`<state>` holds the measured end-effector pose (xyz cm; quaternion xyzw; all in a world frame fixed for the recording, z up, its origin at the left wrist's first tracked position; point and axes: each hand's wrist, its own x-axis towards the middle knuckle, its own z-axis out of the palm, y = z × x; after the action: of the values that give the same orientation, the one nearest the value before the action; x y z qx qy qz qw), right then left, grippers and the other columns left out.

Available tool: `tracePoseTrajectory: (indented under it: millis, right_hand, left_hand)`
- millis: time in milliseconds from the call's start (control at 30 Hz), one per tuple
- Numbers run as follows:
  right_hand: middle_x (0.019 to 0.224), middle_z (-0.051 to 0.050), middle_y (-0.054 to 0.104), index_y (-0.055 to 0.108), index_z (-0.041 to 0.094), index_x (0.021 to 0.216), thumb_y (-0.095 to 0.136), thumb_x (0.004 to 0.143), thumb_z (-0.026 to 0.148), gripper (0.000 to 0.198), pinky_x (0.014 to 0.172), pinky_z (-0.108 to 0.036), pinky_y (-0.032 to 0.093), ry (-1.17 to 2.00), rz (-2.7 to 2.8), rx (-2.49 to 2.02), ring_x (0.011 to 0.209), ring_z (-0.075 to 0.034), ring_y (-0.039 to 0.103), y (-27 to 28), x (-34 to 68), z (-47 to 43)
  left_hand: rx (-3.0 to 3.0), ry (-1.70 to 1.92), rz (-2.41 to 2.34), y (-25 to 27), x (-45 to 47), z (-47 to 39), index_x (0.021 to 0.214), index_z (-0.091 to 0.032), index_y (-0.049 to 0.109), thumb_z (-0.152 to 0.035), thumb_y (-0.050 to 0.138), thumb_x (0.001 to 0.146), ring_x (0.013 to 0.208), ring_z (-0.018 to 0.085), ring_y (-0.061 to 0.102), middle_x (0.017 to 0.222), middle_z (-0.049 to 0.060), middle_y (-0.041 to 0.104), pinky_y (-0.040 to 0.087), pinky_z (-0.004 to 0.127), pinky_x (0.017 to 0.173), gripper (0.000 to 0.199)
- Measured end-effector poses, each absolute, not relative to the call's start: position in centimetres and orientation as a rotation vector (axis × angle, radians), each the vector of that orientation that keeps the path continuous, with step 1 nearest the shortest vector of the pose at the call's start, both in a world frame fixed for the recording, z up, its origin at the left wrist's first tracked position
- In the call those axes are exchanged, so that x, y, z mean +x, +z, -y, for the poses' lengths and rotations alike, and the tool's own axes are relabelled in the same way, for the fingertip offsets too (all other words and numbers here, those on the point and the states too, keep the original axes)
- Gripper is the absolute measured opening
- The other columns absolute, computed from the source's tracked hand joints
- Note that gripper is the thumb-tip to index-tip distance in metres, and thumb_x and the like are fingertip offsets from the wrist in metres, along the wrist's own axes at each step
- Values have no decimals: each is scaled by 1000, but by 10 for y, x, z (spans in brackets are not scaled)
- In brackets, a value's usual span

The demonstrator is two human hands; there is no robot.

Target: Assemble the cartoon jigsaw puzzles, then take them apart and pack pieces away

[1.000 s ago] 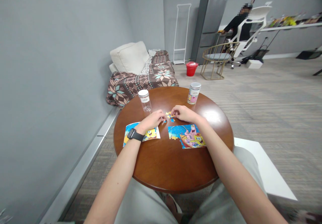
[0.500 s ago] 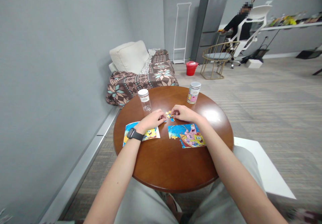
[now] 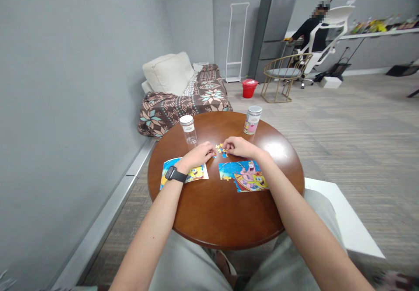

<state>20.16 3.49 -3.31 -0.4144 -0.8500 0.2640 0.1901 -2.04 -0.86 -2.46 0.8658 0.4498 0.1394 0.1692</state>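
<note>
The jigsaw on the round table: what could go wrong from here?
The right forearm crosses the right edge of the jigsaw in view and might nudge it apart. Loose pieces lie between the left hand and the right hand; a brush could scatter them. The clear jar stands near the left hand and might be tipped.

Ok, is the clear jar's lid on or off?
On: the pale lid caps the clear jar, which stands upright on the table, beyond the left hand.

Camera on head, above and behind left hand (image 3: 200, 154) and right hand (image 3: 238, 147). Looks forward, down. Well back; floor (image 3: 353, 125) shows past hands.
</note>
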Motion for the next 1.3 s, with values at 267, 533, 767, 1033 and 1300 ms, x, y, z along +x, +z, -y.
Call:
tracePoseTrajectory:
  millis: [267, 533, 767, 1033, 1300]
  right_hand:
    - [79, -3, 67, 72, 15, 93, 60, 73, 7, 25, 69, -23, 45, 685, 2434, -1162, 67, -13, 58, -29, 201, -31]
    - [67, 2, 63, 66, 16, 86, 56, 72, 6, 20, 65, -21, 44, 711, 2380, -1117, 62, -11, 56, -25, 201, -28]
    - [71, 2, 67, 63, 16, 97, 52, 71, 6, 31, 66, -22, 45, 725, 2349, -937, 64, -11, 60, -24, 202, -25]
    - [71, -1, 68, 65, 16, 76, 54, 70, 4, 17, 66, -21, 45, 710, 2346, -968, 63, -11, 60, -25, 201, -28]
    - [78, -3, 69, 70, 14, 82, 60, 75, 11, 12, 68, -23, 46, 616, 2373, -984, 67, -12, 60, -27, 202, -30]
  left_hand:
    - [2472, 403, -1265, -27, -21, 7, 93, -17, 62, -17, 46, 91, 85, 18, 56, 97, 6, 57, 47, 32, 83, 17]
    - [2488, 403, -1268, -26, -21, 8, 91, -17, 61, -15, 46, 91, 83, 17, 55, 95, 5, 56, 47, 31, 81, 15]
    - [2488, 410, -1274, -28, -22, 8, 89, -17, 61, -13, 47, 87, 83, 17, 55, 94, 5, 57, 46, 31, 79, 14]
    - [2469, 419, -1262, -28, -22, 6, 88, -17, 61, -15, 49, 86, 80, 16, 55, 92, 4, 55, 46, 30, 77, 12]
    - [2426, 422, -1294, -27, -20, 8, 81, -17, 57, -20, 55, 84, 75, 15, 53, 87, 2, 53, 44, 29, 71, 5]
